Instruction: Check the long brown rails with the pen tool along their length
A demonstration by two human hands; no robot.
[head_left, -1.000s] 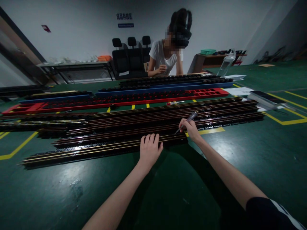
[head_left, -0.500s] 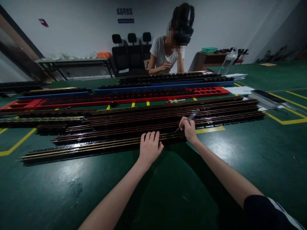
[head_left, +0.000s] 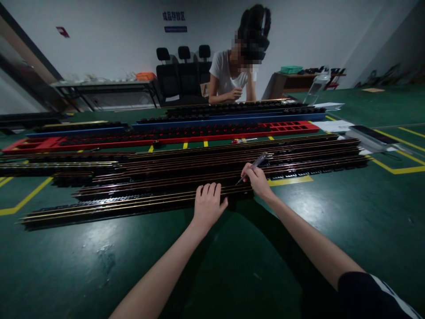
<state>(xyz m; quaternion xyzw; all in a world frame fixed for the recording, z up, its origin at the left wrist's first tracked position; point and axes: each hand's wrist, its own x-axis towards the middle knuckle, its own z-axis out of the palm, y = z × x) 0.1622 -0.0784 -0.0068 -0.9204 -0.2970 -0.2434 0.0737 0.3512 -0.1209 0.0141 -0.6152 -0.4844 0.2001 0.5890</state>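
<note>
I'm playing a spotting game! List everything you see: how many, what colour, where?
surface: one, green, foreground
strips: many, black and gold, middle
long tray: at least one, red, behind strips
rails: at least two, blue, farther back
phone-like slab: one, black, right
papers: some, white, right
bottle: one, clear, back right
headrests: three, black, background
bin: one, orange, back left
box: one, teal, back right
person: one, white-shirted, opposite
tool: one, greyish, over strips
left grip: one, bare, on nearest strips
right grip: one, bare, around tool
</note>
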